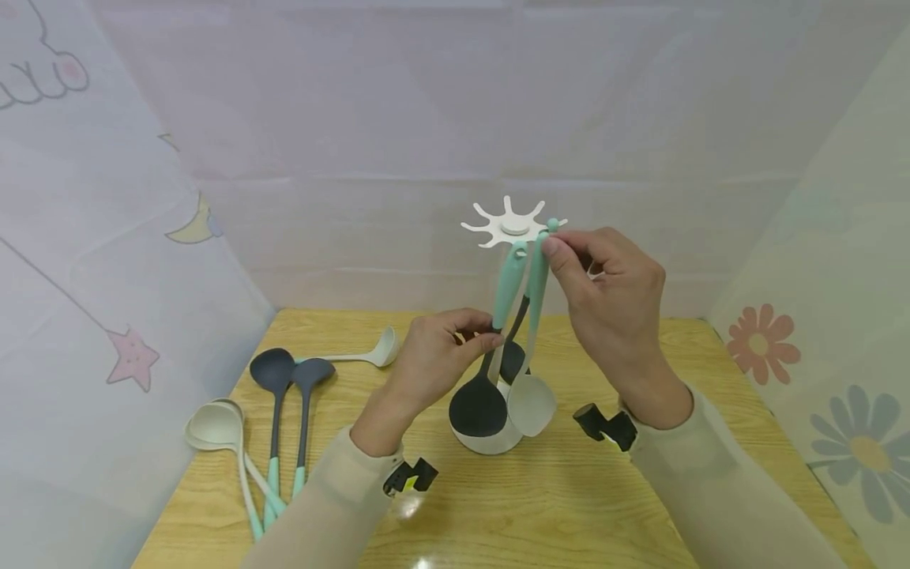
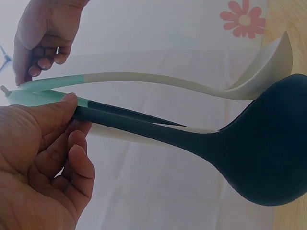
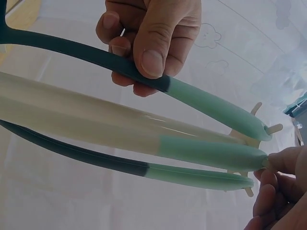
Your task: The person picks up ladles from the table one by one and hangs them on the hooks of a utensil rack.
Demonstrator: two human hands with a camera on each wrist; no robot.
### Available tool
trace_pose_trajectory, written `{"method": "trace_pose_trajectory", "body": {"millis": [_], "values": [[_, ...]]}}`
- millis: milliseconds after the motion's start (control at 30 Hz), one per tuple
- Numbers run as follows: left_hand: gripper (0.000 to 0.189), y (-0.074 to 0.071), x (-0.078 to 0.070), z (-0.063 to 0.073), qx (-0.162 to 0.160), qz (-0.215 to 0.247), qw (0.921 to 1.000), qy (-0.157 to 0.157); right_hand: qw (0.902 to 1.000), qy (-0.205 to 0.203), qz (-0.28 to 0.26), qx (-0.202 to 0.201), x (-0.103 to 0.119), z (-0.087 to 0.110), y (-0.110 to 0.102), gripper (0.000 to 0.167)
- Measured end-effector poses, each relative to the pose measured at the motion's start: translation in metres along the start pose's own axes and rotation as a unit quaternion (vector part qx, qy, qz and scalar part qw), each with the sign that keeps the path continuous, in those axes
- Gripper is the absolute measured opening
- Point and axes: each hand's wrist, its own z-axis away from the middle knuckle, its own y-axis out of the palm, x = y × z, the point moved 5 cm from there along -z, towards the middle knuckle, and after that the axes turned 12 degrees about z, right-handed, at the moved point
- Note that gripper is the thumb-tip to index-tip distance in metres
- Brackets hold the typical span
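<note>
My left hand point(image 1: 444, 356) pinches the dark shaft of a ladle point(image 1: 478, 407) just below its mint-green handle. The handle's holed end is over an arm of the white rack point(image 1: 515, 227), as the right wrist view also shows. Near the rack's right side, my right hand point(image 1: 614, 296) pinches the top of the mint handle of a white spatula point(image 1: 532, 405) with a broad, scooped head. Behind these two hangs another dark utensil point(image 1: 512, 362), its head partly hidden. The rack's pole is mostly covered by the utensils.
The round white base point(image 1: 486, 444) stands on the wooden table point(image 1: 455, 514). At the left lie two dark utensils point(image 1: 273, 370), overlapping white ladles point(image 1: 215, 425) and one white ladle point(image 1: 385, 348) farther back. Cloth walls point(image 1: 370, 237) enclose the back and sides.
</note>
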Motion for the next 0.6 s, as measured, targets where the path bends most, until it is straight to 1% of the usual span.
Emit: {"method": "trace_pose_trajectory", "body": {"millis": [133,267,367,467,533,600], "values": [[0.013,0.001,0.000,0.000,0.002,-0.003,1.0000,-0.004,0.9999,0.011,-0.004,0.000,-0.001,0.000,0.000,0.009],[0.012,0.001,0.001,0.001,0.006,-0.004,1.0000,-0.006,0.9999,0.010,-0.006,-0.003,-0.004,0.000,0.000,0.011],[0.013,-0.003,0.004,0.004,0.012,-0.017,0.9997,-0.016,0.9999,0.003,-0.009,-0.004,-0.005,0.001,0.000,0.012],[0.015,-0.017,0.010,0.011,0.013,-0.051,0.9979,-0.036,0.9999,-0.005,-0.015,-0.004,-0.006,0.001,0.001,0.013],[0.015,-0.034,0.016,0.019,0.010,-0.084,0.9945,-0.061,0.9998,-0.011,-0.018,-0.004,-0.006,0.000,0.001,0.013],[0.015,-0.054,0.022,0.027,0.008,-0.120,0.9886,-0.090,0.9996,-0.014,-0.022,-0.005,-0.005,0.000,0.002,0.012]]}}
